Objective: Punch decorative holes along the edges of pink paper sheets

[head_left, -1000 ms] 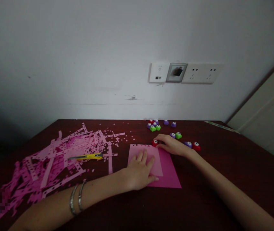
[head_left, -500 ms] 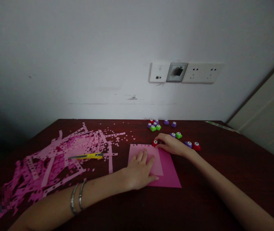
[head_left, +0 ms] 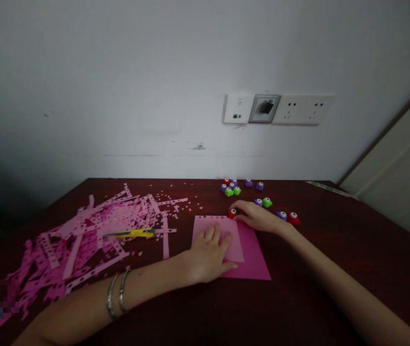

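My left hand (head_left: 208,254) lies flat with fingers spread on a light pink sheet of paper (head_left: 234,250). Beneath that sheet is a larger, darker pink sheet (head_left: 257,264). A row of small punched holes runs along the light sheet's far edge. At that edge's right end, my right hand (head_left: 255,216) has its fingers and thumb closed around a red craft punch (head_left: 231,213) with a white and black button on top. Whether the paper's edge sits inside the punch I cannot tell.
Punched pink paper strips (head_left: 111,216) and tiny cut-outs cover the table's left side. A yellow utility knife (head_left: 133,233) rests on them. Several purple, green and red punches lie behind and right of my right hand, including a green one (head_left: 267,202). The wall carries sockets (head_left: 302,109).
Almost nothing differs. The red punch and the fingers of my right hand have shifted very slightly; my left hand keeps its place on the paper.
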Action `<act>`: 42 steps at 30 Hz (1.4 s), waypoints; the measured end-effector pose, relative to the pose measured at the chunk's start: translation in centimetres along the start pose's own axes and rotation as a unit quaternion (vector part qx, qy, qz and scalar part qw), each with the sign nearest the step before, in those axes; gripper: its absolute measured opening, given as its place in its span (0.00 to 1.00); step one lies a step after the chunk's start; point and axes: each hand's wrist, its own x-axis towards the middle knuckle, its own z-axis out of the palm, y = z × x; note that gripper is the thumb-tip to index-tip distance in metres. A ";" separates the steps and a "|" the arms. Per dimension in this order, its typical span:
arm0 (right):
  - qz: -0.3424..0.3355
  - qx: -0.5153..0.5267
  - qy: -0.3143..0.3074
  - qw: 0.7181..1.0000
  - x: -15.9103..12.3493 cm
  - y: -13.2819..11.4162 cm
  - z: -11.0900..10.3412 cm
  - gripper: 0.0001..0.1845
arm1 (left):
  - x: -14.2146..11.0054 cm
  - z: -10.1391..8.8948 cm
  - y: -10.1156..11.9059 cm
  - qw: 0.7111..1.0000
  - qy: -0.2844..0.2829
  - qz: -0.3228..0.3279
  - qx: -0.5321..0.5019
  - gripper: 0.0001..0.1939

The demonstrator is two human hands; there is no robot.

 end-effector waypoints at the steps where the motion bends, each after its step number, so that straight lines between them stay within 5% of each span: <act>1: 0.003 0.004 0.001 1.000 0.0 0.0 0.0 0.12 | 0.0 -0.1 0.0 1.000 0.002 0.001 0.001 0.38; 23: 0.016 0.062 -0.018 0.998 0.0 0.4 -0.2 0.13 | -0.3 -0.9 -0.3 0.999 -0.024 0.039 -0.030 0.38; 28: 0.049 0.083 -0.030 0.995 -0.2 0.1 -0.6 0.20 | -0.3 -1.9 -0.4 0.998 -0.024 0.052 -0.039 0.39; 36: 0.201 0.238 -0.021 0.950 -0.5 -0.8 -3.5 0.20 | 2.8 -5.7 -3.6 0.981 0.137 0.011 -0.134 0.22; 42: 0.262 0.284 -0.150 0.910 0.7 -0.1 -3.4 0.24 | 7.8 -7.0 -6.9 0.945 -0.003 -0.006 -0.327 0.21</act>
